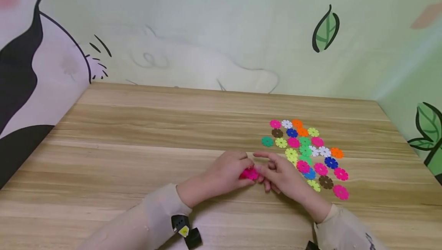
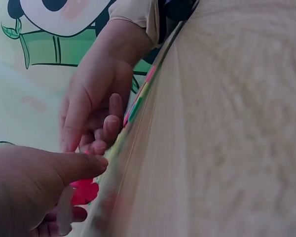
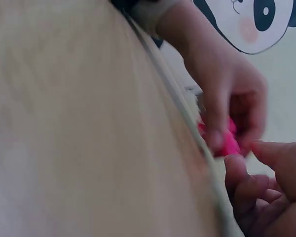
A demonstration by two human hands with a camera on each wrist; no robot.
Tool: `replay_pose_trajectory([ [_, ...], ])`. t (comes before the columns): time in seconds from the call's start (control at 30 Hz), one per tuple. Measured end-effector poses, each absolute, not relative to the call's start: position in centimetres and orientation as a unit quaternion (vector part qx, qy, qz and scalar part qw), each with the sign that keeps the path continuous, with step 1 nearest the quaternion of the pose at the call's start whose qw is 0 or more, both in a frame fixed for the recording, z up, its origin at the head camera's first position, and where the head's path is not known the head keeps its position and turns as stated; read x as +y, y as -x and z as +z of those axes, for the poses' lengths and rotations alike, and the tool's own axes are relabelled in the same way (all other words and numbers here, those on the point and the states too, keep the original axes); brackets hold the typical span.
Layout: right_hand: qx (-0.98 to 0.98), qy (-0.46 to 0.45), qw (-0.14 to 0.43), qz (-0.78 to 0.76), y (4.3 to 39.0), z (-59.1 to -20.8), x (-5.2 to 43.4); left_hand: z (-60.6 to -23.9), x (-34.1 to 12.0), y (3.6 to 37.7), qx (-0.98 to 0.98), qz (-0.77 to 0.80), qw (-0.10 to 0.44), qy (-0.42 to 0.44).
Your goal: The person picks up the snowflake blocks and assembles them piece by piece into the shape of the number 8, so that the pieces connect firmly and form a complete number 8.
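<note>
My two hands meet at the middle of the wooden table (image 1: 138, 146). My left hand (image 1: 224, 174) pinches a pink flower-shaped plastic disc piece (image 1: 249, 173) between thumb and fingers. My right hand (image 1: 281, 176) grips the same pink piece from the right, index finger stretched out above it. In the left wrist view the pink piece (image 2: 84, 191) sits under the thumb of my left hand (image 2: 29, 192), with my right hand (image 2: 93, 108) just beyond. The right wrist view is blurred. There the pink piece (image 3: 229, 143) shows in my left hand (image 3: 227, 94), with my right hand (image 3: 266, 187) beside it.
A flat spread of several coloured flower discs (image 1: 305, 152) lies on the table just right of my hands. Walls with cartoon leaves (image 1: 325, 29) close in the table at the back and both sides. Beige sleeves cover both forearms.
</note>
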State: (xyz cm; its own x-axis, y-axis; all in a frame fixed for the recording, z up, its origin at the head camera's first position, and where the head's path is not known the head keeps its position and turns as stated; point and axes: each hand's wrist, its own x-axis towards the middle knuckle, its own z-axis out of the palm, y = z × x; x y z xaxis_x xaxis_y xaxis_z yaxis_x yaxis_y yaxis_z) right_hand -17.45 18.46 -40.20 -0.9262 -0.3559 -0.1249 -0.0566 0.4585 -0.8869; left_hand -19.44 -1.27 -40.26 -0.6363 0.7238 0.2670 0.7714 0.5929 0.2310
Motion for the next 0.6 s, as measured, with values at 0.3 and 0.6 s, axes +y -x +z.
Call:
replay_pose_trajectory([
  [0.3,0.976,0.104,-0.006,-0.189,18.5,-37.7,22.2,-40.4,-1.8,19.8,-0.919,-0.172,0.031,0.353],
  [0.6,0.988,0.087,0.052,-0.114,18.8,-37.3,23.8,-39.9,-2.3,20.1,-0.909,-0.205,-0.027,0.362],
])
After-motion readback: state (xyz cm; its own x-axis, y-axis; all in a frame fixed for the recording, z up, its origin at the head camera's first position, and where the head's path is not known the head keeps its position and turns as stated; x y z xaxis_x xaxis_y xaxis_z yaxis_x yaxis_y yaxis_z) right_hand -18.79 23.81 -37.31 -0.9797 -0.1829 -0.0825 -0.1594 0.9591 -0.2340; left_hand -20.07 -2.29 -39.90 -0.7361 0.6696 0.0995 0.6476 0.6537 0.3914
